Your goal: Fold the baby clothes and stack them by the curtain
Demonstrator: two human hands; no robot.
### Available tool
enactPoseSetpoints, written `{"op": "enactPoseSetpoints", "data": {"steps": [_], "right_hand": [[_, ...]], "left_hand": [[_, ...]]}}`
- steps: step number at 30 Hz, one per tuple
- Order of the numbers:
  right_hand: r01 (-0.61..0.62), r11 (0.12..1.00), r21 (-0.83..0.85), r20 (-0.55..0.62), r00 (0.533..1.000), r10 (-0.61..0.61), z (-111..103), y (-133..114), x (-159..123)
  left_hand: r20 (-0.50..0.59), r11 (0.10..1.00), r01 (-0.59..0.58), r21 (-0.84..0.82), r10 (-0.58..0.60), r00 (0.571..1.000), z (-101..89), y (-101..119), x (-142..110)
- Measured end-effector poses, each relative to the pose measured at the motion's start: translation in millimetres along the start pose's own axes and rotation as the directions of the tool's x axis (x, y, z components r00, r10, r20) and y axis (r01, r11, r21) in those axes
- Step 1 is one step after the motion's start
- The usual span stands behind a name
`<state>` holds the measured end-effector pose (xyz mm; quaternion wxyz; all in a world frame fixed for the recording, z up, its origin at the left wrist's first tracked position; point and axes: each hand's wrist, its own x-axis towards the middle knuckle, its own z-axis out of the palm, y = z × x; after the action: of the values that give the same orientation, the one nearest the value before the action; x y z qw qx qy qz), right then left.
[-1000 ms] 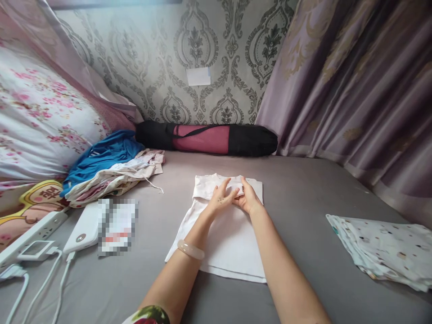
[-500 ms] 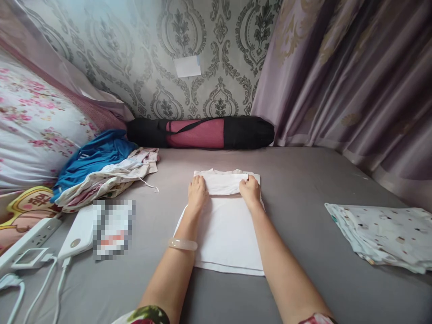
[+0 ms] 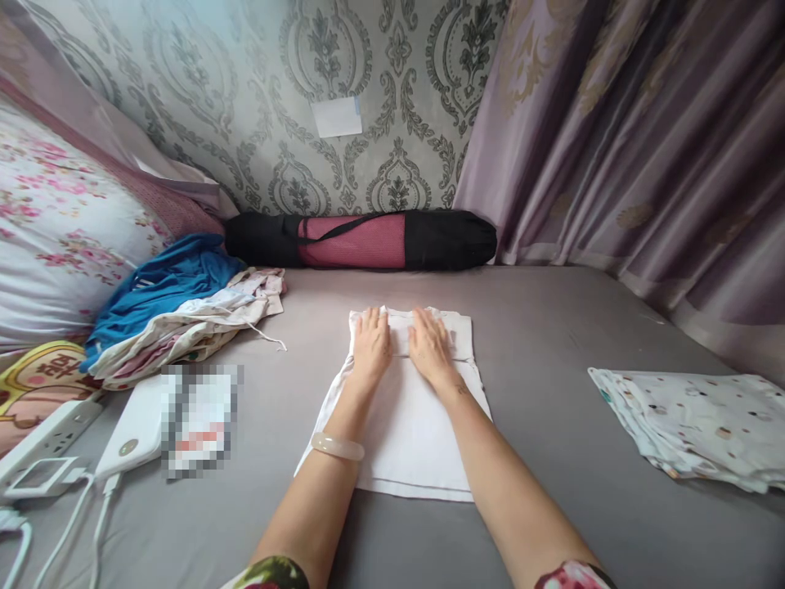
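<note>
A white garment, probably a shirt (image 3: 423, 433), lies flat on the grey bed sheet in front of me, its far end folded over into a band. My left hand (image 3: 371, 342) rests flat on the left part of that band, fingers stretched away from me. Close beside it, my right hand (image 3: 431, 342) lies on the band with its fingers slightly spread. Neither hand grips the cloth. A pale bangle (image 3: 337, 446) sits on my left forearm.
Folded printed cloth (image 3: 693, 425) lies at right, a heap of clothes (image 3: 177, 303) at left. Nearer left are a power strip (image 3: 52, 429), a white power bank (image 3: 138, 425), cables and a blurred packet (image 3: 202, 421). A black and pink rolled bag (image 3: 356, 240) lies along the wall.
Both hands have let go of the folded band's edge and moved inward, closer together. Their fingers have gone from pinching to lying flat on the cloth.
</note>
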<state>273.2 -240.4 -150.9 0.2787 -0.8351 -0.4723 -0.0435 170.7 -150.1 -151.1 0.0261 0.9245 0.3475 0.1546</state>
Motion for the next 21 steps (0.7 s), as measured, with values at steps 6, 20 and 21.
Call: {"op": "enactPoseSetpoints", "data": {"steps": [6, 20, 21], "right_hand": [[0.021, 0.979, 0.2, 0.28, 0.957, -0.078, 7.6, -22.8, -1.9], [-0.158, 0.957, -0.244, 0.093, 0.978, 0.186, 11.9, 15.1, -7.9], [-0.177, 0.951, -0.252, 0.075, 0.977, 0.201, 11.6, 17.0, -7.8]], "left_hand": [[0.219, 0.999, -0.049, -0.02, 0.052, 0.974, 5.8, 5.2, -0.8], [0.149, 0.966, 0.255, 0.047, -0.259, 0.954, 7.7, -3.4, 0.3], [0.15, 0.96, 0.276, 0.047, -0.28, 0.948, 7.3, -4.7, -0.2]]}}
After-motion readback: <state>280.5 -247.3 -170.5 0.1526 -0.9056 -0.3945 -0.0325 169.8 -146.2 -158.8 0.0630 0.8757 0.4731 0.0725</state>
